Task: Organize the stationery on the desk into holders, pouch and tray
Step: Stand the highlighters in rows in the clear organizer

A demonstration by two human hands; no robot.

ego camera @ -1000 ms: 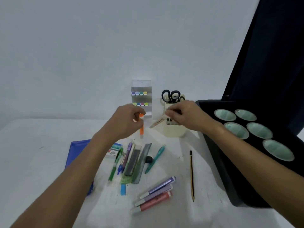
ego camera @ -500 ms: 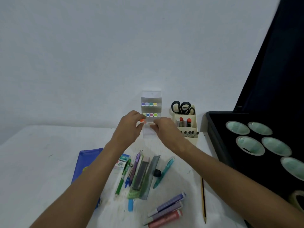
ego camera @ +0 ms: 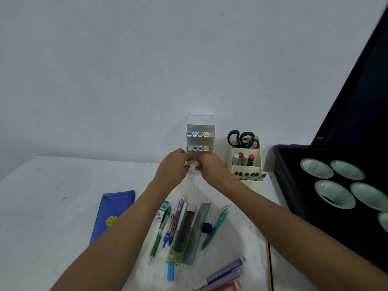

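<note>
A clear tiered marker holder (ego camera: 200, 131) stands against the wall with two rows of coloured marker caps. My left hand (ego camera: 174, 166) pinches an orange marker (ego camera: 189, 162) at the holder's lowest tier. My right hand (ego camera: 210, 165) is beside it, fingers curled at the holder's base, touching the bottom tier; what they hold is hidden. A cream desk organiser (ego camera: 245, 162) to the right holds black scissors (ego camera: 241, 139), markers and pens. Loose pens, a ruler and markers (ego camera: 184, 227) lie on the white desk between my forearms. A blue pouch (ego camera: 113, 211) lies at the left.
A black tray (ego camera: 294, 185) with several pale green round cups fills the right side, its lid raised behind it. A pencil (ego camera: 269, 267) lies by the tray. Purple and red markers (ego camera: 224, 276) sit at the front edge. The wall is close behind the holders.
My right hand left the cream organiser and came left to the clear holder. My left hand carried the orange marker up to the holder's bottom tier. The camera tilted up.
</note>
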